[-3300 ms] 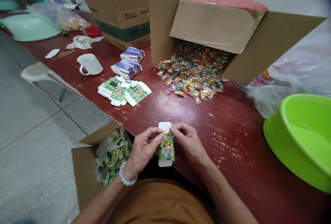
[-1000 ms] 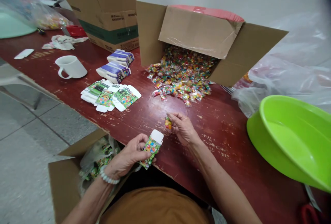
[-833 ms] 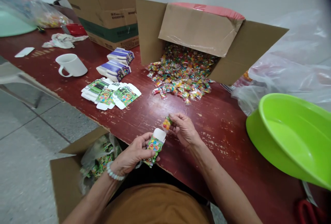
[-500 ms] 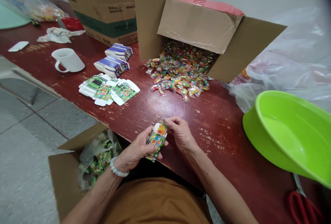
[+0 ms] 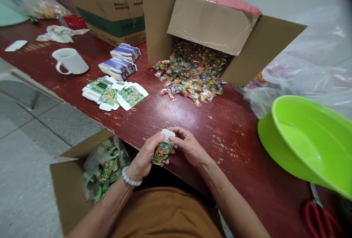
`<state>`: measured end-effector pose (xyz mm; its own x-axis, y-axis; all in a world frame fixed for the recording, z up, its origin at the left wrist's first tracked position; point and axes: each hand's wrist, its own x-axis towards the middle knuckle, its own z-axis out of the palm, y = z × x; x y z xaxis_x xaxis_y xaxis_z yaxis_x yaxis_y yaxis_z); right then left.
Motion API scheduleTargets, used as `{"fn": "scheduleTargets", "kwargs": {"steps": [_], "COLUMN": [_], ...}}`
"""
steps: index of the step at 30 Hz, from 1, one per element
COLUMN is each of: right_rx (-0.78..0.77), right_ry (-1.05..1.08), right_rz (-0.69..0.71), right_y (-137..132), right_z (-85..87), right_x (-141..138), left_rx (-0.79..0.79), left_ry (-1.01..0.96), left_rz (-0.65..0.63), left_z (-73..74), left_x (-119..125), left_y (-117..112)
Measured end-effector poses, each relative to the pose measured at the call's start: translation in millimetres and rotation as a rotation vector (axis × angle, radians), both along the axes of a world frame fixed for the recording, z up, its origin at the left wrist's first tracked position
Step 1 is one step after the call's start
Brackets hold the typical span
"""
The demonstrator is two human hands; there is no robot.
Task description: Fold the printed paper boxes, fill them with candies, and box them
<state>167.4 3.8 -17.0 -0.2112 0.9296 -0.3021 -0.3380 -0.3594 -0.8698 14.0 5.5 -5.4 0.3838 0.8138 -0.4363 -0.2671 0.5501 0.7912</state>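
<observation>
A small green printed candy box (image 5: 161, 153) is wrapped in the fingers of my left hand (image 5: 145, 156), near the table's front edge. My right hand (image 5: 190, 147) pinches the box's upper end, its thumb against the white flap (image 5: 168, 135). No candy shows at the box's top. Ahead and to the left lie flat, unfolded green boxes (image 5: 129, 96) in a fanned pile. Small clear-wrapped colourful candies (image 5: 192, 80) spill from an open cardboard carton (image 5: 209, 25) onto the table.
Below the table edge on the left, a carton (image 5: 66, 194) holds a plastic bag with green boxes (image 5: 108, 168). Purple boxes (image 5: 118, 68) and a white mug (image 5: 70, 61) stand at the left. A green basin (image 5: 316, 146) and red-handled scissors (image 5: 320, 218) are on the right.
My right hand has closed in on the box's top. The orange and yellow candies seen there are now hidden, and the white flap shows instead.
</observation>
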Motion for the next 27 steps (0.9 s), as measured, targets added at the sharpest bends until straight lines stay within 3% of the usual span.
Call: {"fn": "scheduleTargets", "kwargs": {"steps": [3, 6, 9, 13, 16, 18, 20, 24, 27], "right_rx": [0.111, 0.397, 0.568, 0.393, 0.226, 0.193, 0.265, 0.576, 0.588], "right_ry": [-0.105, -0.360, -0.535, -0.467, -0.285, -0.226, -0.289, -0.540, -0.578], "right_rz": [-0.074, -0.179, -0.067, -0.012, 0.001, 0.017, 0.020, 0.047, 0.116], "right_y": [-5, -7, -5, -2, 1, 1, 1, -8, -19], "right_z": [1.0, 1.4, 2.2, 2.6, 4.5, 6.4, 7.2, 0.6, -10.5], "right_x": [-7, -7, -2, -3, -8, -9, -8, -9, -13], "left_rx": [0.054, -0.057, -0.207, -0.232, -0.204, -0.191, -0.189, -0.233, -0.207], "left_ry": [0.012, -0.105, -0.238, -0.251, -0.241, -0.219, -0.205, -0.248, -0.237], "left_rz": [0.044, 0.000, -0.016, 0.042, 0.000, -0.018, 0.000, 0.081, 0.189], "left_z": [-2.5, 0.5, 6.3, 5.5, -0.7, -3.5, -5.1, -8.9, -12.1], "left_x": [2, -1, -5, -4, -5, -6, -9, -8, -7], "left_y": [-2, 0, 4, 4, 1, 1, 3, 6, 2]}}
